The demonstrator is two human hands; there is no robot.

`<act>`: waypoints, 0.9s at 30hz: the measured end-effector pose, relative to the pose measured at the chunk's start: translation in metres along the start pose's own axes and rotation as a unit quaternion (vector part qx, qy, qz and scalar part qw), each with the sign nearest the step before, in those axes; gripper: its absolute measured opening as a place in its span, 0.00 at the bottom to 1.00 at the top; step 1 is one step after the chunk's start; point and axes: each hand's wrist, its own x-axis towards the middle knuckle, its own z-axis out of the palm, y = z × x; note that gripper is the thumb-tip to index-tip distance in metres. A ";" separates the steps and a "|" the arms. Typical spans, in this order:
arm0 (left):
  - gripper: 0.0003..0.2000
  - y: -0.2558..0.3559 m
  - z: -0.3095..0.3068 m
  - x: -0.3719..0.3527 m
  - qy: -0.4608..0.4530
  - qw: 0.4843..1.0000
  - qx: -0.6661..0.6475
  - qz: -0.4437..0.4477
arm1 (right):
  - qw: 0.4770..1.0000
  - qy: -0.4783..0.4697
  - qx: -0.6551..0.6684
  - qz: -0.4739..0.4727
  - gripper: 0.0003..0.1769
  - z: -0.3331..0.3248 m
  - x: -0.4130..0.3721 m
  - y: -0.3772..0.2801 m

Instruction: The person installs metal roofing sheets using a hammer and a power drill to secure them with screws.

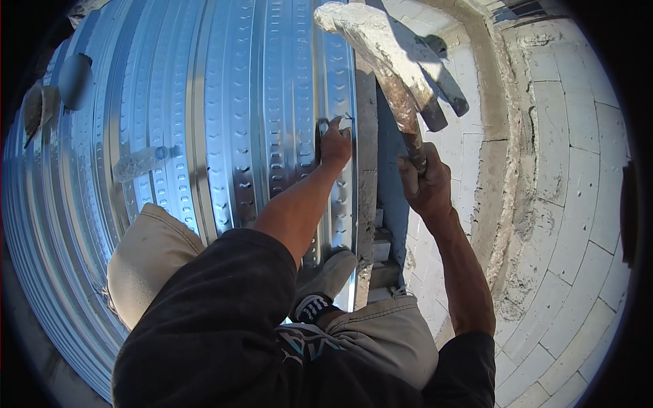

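My right hand (pixel 430 183) is wrapped round the handle of a hammer (pixel 391 51), whose head is crusted with pale mortar and raised at the top of the view. My left hand (pixel 335 144) reaches to the right edge of the ribbed metal sheet (pixel 224 88). Its fingers are pinched at a small, thin nail-like piece (pixel 347 117) by that edge, too small to make out clearly. The hammer head is above and to the right of my left hand, apart from it.
A clear plastic bottle (pixel 141 164) lies on the sheet at the left. A concrete edge (pixel 366 136) runs beside the sheet, with a gap beyond it. The pale block wall (pixel 564 170) curves along the right. My shoe (pixel 333 275) rests near the sheet's edge.
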 end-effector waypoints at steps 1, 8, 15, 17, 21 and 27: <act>0.23 -0.006 -0.001 -0.009 -0.016 1.000 0.011 -0.002 | 1.000 -0.012 -0.013 -0.004 0.17 0.008 -0.005 0.028; 0.32 -0.030 -0.017 -0.099 -0.166 0.981 0.105 0.003 | 0.985 -0.049 -0.105 0.130 0.17 -0.001 0.007 -0.011; 0.36 -0.033 -0.030 -0.138 -0.345 0.905 0.236 0.084 | 0.974 -0.080 -0.199 0.068 0.16 0.020 -0.012 0.054; 0.37 -0.028 -0.036 -0.134 -0.383 0.887 0.239 0.100 | 0.948 -0.133 -0.241 0.160 0.19 0.036 -0.020 0.089; 0.37 -0.029 -0.030 -0.132 -0.387 0.880 0.263 0.081 | 0.982 -0.041 -0.082 0.164 0.18 0.006 -0.002 -0.014; 0.37 -0.038 -0.026 -0.132 -0.385 0.876 0.269 0.105 | 0.991 0.100 0.003 -0.093 0.15 0.032 -0.006 0.036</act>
